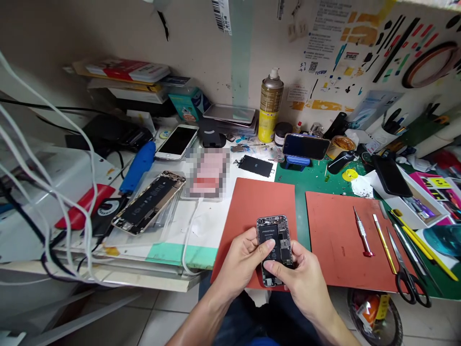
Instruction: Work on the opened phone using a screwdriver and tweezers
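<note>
An opened smartphone (284, 235) with its black battery and circuit board showing is held over the front of a reddish-brown mat (248, 202). My left hand (239, 262) grips its left edge, with the thumb lying on the battery. From the right, my right hand (306, 276) holds the lower right edge, its thumb pressed on the lower part of the battery. Fingers beneath the phone are partly hidden. Behind the mat lies a loose black battery (255, 166) on white paper.
Another opened phone (151, 202) lies left, near white cables (90, 211). On the right mat (324, 230) are a screwdriver (362, 233), a gold-coloured tool (383, 242) and scissors (410, 283) overhanging the front edge. A spray can (270, 105) stands behind, near a propped phone (306, 146).
</note>
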### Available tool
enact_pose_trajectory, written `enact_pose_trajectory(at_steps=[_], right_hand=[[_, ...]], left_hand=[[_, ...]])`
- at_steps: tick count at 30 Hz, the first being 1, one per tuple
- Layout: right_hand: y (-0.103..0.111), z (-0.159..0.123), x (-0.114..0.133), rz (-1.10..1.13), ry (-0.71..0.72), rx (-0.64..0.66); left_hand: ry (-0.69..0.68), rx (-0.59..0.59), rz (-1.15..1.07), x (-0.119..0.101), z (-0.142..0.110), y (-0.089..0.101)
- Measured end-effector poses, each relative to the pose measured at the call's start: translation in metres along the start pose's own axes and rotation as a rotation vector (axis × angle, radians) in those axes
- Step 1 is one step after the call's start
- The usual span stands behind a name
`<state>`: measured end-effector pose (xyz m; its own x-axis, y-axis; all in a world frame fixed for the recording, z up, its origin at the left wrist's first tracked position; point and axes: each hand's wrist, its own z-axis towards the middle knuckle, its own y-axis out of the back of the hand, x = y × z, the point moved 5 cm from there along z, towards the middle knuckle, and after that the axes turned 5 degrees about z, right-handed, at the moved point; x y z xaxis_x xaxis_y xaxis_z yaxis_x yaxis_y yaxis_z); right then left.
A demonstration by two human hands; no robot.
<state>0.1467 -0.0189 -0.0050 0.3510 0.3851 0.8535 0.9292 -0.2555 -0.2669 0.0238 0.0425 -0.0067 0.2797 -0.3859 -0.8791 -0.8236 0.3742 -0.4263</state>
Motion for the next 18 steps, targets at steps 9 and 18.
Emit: enact_pose_trajectory(at_steps=[9, 18], right_hand=[[0.0008, -0.0011, 0.0007, -0.085, 0.005, 0.054], [0.0032, -0.0008, 0.0021, -0.059, -0.01, 0.123]], left_hand=[[0.015, -0.122, -0.004, 0.0015, 0.0011, 0.0015], [-0.009, -0.132, 0.049, 0.0012, 0.0002, 0.0004]])
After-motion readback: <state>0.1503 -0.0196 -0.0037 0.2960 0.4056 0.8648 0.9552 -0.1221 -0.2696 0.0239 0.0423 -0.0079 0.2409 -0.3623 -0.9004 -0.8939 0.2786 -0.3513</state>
